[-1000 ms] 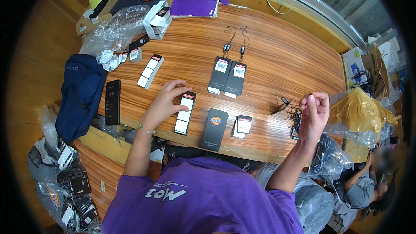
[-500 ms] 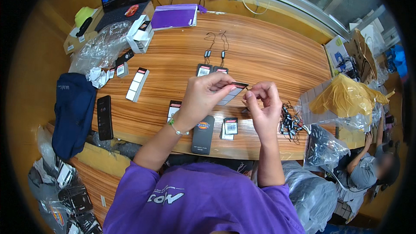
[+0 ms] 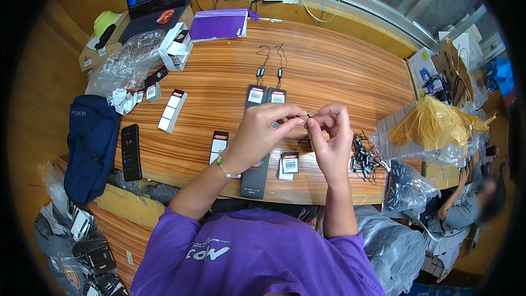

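Note:
Above the table, my left hand (image 3: 267, 126) pinches a thin hang tag (image 3: 299, 117), now seen nearly edge-on. Close against it, my right hand (image 3: 331, 126) has thumb and forefinger pinched on a dark string at the tag's end; the string is mostly hidden by the fingers. Beyond my hands lie two dark hang tags (image 3: 256, 94) with white labels, their looped black strings (image 3: 263, 57) stretched away from me. Under my left wrist are a grey tag (image 3: 253, 181) and a black-and-white tag stack (image 3: 219, 141). Small label cards (image 3: 290, 163) lie between my forearms.
A tangle of black strings (image 3: 362, 159) lies right of my right hand, near a yellow plastic bag (image 3: 435, 123). At left are a label stack (image 3: 172, 111), a phone (image 3: 131, 152) and a navy pouch (image 3: 92, 148). A purple folder (image 3: 219, 24) and laptop (image 3: 156, 0) stand farther back. Another person (image 3: 466, 205) sits at far right.
The hang tag has turned from showing its white-squared face to nearly edge-on. My hands have drawn together, the right fingers now touching or almost touching the left ones.

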Demonstrator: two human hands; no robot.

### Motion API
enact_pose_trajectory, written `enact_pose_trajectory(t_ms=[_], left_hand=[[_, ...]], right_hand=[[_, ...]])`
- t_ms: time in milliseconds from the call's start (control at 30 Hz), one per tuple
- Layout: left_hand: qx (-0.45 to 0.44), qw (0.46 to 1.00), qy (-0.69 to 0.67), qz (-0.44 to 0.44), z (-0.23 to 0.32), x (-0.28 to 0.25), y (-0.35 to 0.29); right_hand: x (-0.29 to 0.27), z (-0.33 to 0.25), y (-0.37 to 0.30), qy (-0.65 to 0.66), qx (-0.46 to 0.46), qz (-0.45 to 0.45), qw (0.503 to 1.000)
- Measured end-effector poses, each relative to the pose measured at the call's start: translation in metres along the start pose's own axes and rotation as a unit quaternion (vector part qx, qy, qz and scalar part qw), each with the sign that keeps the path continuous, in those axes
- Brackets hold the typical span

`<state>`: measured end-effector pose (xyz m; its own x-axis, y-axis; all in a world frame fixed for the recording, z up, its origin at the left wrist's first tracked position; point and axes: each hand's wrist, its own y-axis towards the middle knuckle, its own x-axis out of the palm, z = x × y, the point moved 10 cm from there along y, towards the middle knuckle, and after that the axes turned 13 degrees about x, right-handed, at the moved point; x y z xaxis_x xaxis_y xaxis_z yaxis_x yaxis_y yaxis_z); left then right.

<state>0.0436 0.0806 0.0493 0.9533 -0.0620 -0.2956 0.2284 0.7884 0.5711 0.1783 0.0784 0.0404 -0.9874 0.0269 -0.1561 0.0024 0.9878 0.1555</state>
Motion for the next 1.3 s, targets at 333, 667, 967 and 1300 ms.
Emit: enact_pose_trajectory(t_ms=[333, 667, 967, 1300], left_hand=[[-0.015, 1.0, 0.013, -0.014, 0.004, 0.0, 0.0], [0.011, 0.998, 0.053, -0.036, 0.012, 0.004, 0.001], [0.232, 0.943, 0.237, -0.007, 0.045, 0.006, 0.002], [0.269, 0.95, 0.153, -0.034, 0.04, 0.007, 0.002]], right_hand=[[0.0, 0.013, 0.002, 0.067, 0.024, -0.008, 0.997], [-0.003, 0.01, -0.001, 0.057, 0.013, 0.015, 0.998], [0.003, 0.021, 0.004, 0.166, 0.121, -0.07, 0.976], [-0.02, 0.031, 0.018, 0.384, 0.1, -0.042, 0.917]])
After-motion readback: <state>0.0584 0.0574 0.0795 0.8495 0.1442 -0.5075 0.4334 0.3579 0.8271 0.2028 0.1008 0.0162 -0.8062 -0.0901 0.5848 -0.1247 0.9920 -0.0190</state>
